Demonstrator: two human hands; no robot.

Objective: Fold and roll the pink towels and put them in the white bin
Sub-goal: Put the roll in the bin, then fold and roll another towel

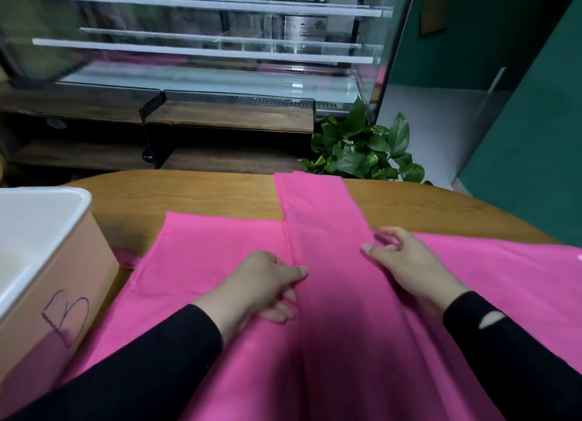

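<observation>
A pink towel folded into a long narrow strip (321, 228) runs from the table's far edge toward me. It lies across another pink towel (204, 256) spread flat on the wooden table (189, 197). My left hand (267, 285) grips the strip's left edge, thumb on top and fingers curled under. My right hand (406, 263) rests on the strip's right edge with its fingers loosely bent and the thumb and forefinger touching the cloth. The white bin (63, 197) stands at the left, with a "B" drawn on its tan side.
A leafy green plant (362, 149) stands just beyond the table's far edge at the right. Behind it are a glass display case (204, 42) and a dark wooden shelf unit (233, 118). Bare wood shows between the bin and the towels.
</observation>
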